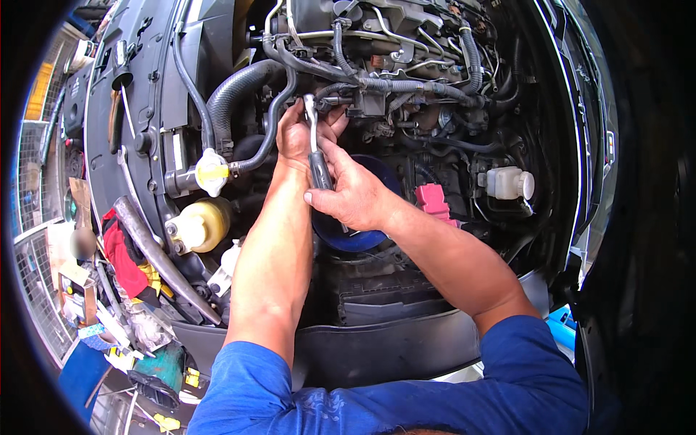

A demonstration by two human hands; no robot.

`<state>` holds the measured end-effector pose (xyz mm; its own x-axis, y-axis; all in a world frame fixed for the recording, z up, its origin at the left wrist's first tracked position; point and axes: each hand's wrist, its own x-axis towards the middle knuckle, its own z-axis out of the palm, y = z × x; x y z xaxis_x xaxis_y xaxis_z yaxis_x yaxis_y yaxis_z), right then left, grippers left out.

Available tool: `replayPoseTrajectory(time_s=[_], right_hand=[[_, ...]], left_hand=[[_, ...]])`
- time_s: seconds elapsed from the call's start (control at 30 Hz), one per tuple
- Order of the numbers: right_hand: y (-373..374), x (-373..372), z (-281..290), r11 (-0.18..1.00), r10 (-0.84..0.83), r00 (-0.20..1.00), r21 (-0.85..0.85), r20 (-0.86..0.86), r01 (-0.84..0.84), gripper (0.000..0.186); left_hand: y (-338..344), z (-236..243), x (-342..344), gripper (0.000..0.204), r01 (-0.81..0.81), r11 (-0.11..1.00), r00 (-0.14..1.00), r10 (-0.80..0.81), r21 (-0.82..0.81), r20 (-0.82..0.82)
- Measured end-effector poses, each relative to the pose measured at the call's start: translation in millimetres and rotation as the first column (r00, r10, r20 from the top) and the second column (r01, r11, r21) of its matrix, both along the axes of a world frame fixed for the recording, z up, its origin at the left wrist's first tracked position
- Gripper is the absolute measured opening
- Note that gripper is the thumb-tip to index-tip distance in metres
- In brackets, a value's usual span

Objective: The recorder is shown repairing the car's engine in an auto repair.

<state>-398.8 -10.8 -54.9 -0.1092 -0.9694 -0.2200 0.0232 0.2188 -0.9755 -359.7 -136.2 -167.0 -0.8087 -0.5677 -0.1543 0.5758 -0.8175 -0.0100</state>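
Note:
A ratchet wrench (pixel 313 138) with a bright metal head and a dark handle stands over the engine (pixel 391 72), its head at the hoses and wiring. My right hand (pixel 359 194) is closed around the handle, thumb laid along its near end. My left hand (pixel 296 141) reaches in from below, its fingers curled on both sides of the ratchet's head. What the head sits on is hidden by my fingers. Under my right hand lies a round blue basin (pixel 355 241), partly covered by the hand and wrist.
Left of my arms are a yellowed reservoir (pixel 203 223), a radiator cap (pixel 212 172) and thick black hoses (pixel 230 98). A metal pipe (pixel 163 254), a wrench (pixel 130 181) and a red cloth (pixel 122 257) lie along the car's front. To the right are a red cover (pixel 435 201) and a white reservoir (pixel 506 183).

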Motion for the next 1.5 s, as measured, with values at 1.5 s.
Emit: replayPoseTrajectory(time_s=[1.5], right_hand=[[-19.9, 17.3, -1.4, 0.962, -0.129, 0.992, 0.246, 0.01, 0.123, 0.045]], left_hand=[[-24.9, 25.1, 10.8, 0.034, 0.255, 0.871, 0.856, -0.001, -0.421, 0.517]])
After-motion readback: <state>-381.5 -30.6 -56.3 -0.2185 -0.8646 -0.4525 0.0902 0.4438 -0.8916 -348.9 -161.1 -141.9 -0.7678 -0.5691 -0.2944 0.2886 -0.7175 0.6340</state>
